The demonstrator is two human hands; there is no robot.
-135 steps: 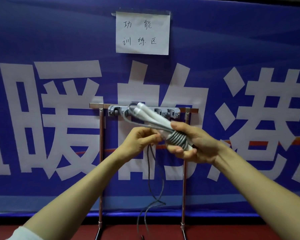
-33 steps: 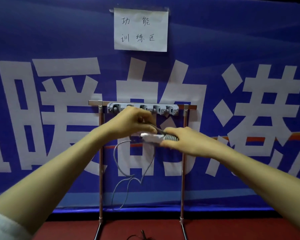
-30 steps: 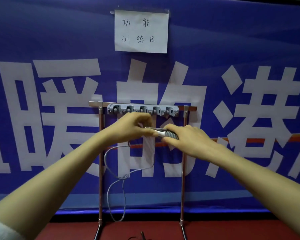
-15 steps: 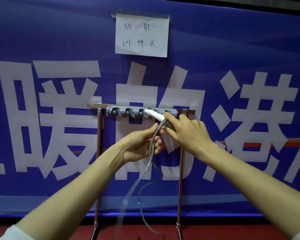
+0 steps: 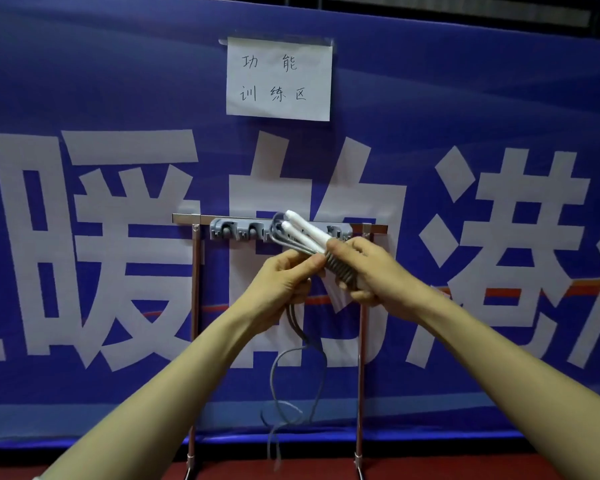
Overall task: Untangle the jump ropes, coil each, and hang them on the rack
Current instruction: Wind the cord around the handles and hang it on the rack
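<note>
In front of the rack (image 5: pixel 187 218), against the blue banner (image 5: pixel 84 81), I see both hands together on one jump rope (image 5: pixel 338 270). The right hand (image 5: pixel 374 275) is clamped round the two white handles (image 5: pixel 305 230). They lie side by side and point up-left. Their tips overlap the rack's grey hook strip (image 5: pixel 229 233) from my angle, and I can't tell if they touch it. Grey cord is wound in tight turns round the handles, right at the right thumb. The left hand (image 5: pixel 284 285) butts against the right, fingers curled on the cord beside the wraps. A short grey loop arcs out by the handle tips. From under the left hand the loose cord (image 5: pixel 274 375) hangs in slack loops between the rack's two posts (image 5: pixel 194 306). Its low end is blurred, close to the red floor (image 5: pixel 430 472). A paper sign (image 5: pixel 278 77) with handwritten characters is taped to the banner above the rack.
</note>
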